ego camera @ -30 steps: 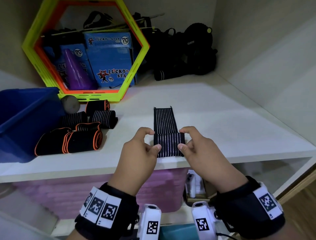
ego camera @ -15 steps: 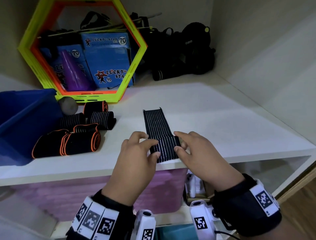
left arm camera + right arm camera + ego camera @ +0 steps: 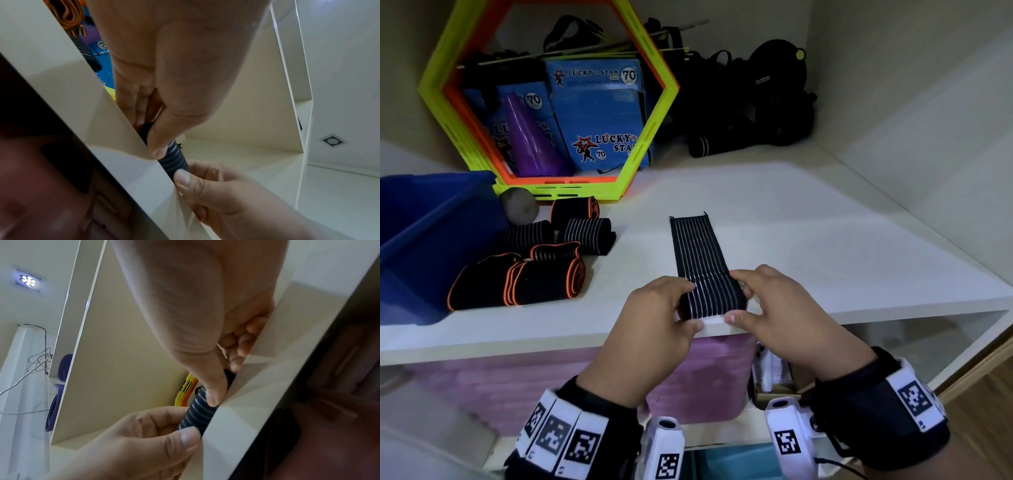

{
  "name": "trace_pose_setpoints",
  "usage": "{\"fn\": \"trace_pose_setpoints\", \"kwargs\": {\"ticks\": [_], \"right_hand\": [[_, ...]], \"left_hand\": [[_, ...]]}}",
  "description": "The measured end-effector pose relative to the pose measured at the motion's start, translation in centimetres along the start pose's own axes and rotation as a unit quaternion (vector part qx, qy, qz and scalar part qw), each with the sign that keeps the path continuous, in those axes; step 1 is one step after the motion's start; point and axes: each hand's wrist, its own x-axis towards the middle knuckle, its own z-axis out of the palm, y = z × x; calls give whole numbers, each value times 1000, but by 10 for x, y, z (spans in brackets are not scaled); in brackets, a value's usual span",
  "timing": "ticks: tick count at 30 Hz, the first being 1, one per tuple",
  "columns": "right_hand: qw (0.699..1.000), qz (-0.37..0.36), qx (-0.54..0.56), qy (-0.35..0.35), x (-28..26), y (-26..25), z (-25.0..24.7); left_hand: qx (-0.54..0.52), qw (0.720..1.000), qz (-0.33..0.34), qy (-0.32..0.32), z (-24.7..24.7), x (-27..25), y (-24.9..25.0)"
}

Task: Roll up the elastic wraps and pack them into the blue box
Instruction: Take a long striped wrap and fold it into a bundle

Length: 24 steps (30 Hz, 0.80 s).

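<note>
I have both hands on the wrap (image 3: pixel 700 260) at the near edge of the shelf (image 3: pixel 808 240). My left hand (image 3: pixel 654 322) pinches the left end of the rolled part, thumb near and fingers far — my right hand (image 3: pixel 767 308) does the same on the right end. The unrolled tail lies flat toward the far side. Left of it sit other rolled wraps (image 3: pixel 524 277) beside the blue box (image 3: pixel 417 219) — nothing between them.

The elastic wrap (image 3: pixel 700 260) is ribbed black cloth with pale stripes; the shelf (image 3: pixel 825 240) is smooth matt white board, the blue box (image 3: pixel 424 219) probably glossy plastic.
</note>
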Motion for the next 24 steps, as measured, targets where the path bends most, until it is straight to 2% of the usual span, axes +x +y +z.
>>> {"fn": "trace_pose_setpoints", "kwargs": {"ticks": [2, 6, 8, 13, 18, 24], "right_hand": [[1000, 7, -18, -10, 3, -2, 0], [999, 24, -36, -9, 7, -6, 1], [999, 37, -38, 0, 8, -6, 1], [997, 65, -29, 21, 10, -3, 2], [996, 83, -6, 40, 12, -8, 1], [994, 100, 14, 37, 16, -9, -5]], "left_hand": [[0, 1000, -13, 1, -2, 1, 0], [-68, 996, -55, 10, -4, 7, -4], [-96, 991, -90, 24, -4, 11, -5], [-132, 981, -126, 73, 1, 15, -3], [-133, 981, -120, 80, 2, 16, -1], [-79, 993, -67, 50, -1, 15, -1]]}}
